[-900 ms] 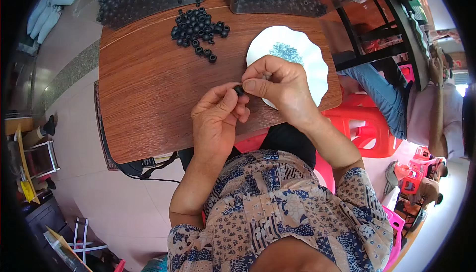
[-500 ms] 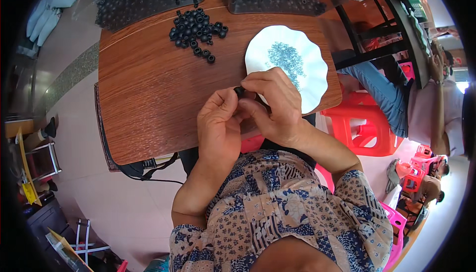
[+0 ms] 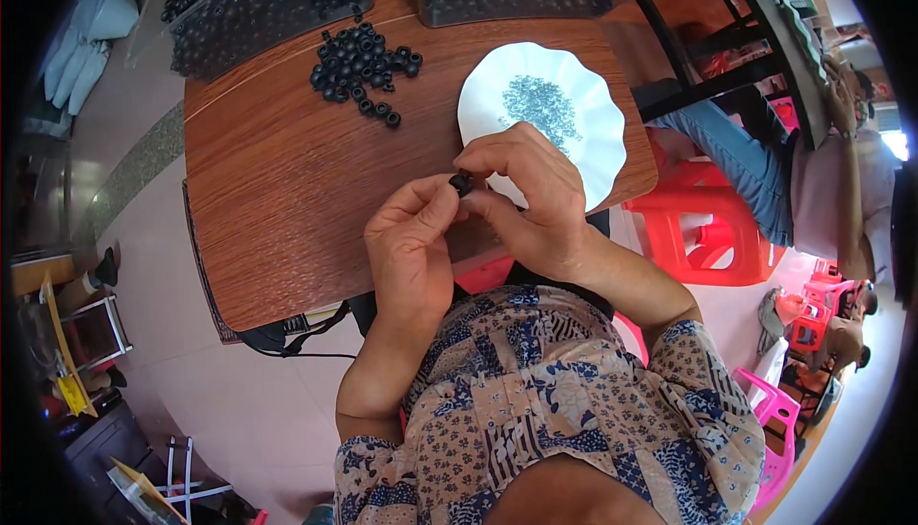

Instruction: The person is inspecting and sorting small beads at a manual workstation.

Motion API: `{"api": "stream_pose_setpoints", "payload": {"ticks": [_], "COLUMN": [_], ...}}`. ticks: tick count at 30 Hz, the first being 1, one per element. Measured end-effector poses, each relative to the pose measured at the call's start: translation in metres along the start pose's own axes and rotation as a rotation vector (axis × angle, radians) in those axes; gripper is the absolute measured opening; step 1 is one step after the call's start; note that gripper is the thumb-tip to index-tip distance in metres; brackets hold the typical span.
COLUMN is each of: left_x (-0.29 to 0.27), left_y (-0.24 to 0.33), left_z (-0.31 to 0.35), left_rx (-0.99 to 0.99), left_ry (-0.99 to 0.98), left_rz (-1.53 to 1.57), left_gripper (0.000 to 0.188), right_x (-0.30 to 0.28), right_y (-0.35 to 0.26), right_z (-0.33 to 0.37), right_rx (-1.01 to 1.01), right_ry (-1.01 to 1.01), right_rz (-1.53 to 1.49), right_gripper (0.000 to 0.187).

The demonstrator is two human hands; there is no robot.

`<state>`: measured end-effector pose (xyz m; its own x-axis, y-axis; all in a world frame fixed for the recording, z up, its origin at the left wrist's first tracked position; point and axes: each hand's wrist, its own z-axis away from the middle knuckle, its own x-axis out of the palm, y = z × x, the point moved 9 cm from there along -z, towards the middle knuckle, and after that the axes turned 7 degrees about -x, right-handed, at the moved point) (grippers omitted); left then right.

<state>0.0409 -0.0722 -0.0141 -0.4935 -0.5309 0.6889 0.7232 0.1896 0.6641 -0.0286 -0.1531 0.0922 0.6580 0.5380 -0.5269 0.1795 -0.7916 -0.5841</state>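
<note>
Black piece (image 3: pixel 461 185) is pinched in the left hand (image 3: pixel 413 250), the right hand's (image 3: pixel 540 200) grip unclear.

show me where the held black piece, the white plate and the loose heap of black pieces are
held black piece (image 3: pixel 461 185), head view, middle of its dark surface
white plate (image 3: pixel 617 131), head view, its wavy right rim
loose heap of black pieces (image 3: pixel 357 61), head view, its middle
</note>
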Motion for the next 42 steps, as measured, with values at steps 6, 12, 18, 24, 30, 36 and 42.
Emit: {"api": "stream_pose_setpoints", "payload": {"ticks": [6,12,18,24,30,36,42], "left_x": [0.014,0.009,0.009,0.010,0.009,0.008,0.006], "left_y": [0.002,-0.002,0.009,0.016,0.021,0.018,0.013], "left_z": [0.004,0.002,0.008,0.014,0.017,0.017,0.018], "left_rx": [-0.002,-0.031,0.152,0.319,0.396,0.336,0.290], "left_ry": [-0.055,0.029,0.093,0.114,0.155,0.198,0.190], "left_rz": [0.055,0.143,0.033,-0.120,-0.196,-0.130,-0.045], "left_gripper": [0.024,0.018,0.017,0.020,0.019,0.017,0.018], "right_x": [-0.001,0.000,-0.003,-0.001,0.002,0.009,0.018], "right_y": [0.003,-0.001,-0.016,-0.021,-0.026,-0.032,-0.035], "right_z": [0.001,0.003,0.005,0.008,0.007,0.007,0.010], "right_rx": [0.051,-0.068,-0.198,-0.225,-0.250,-0.321,-0.388], "right_ry": [0.033,0.055,0.114,0.127,0.112,0.079,0.061], "right_rz": [-0.054,0.034,0.211,0.316,0.359,0.449,0.506], "right_gripper": [0.037,0.039,0.039,0.038,0.038,0.036,0.037]}}
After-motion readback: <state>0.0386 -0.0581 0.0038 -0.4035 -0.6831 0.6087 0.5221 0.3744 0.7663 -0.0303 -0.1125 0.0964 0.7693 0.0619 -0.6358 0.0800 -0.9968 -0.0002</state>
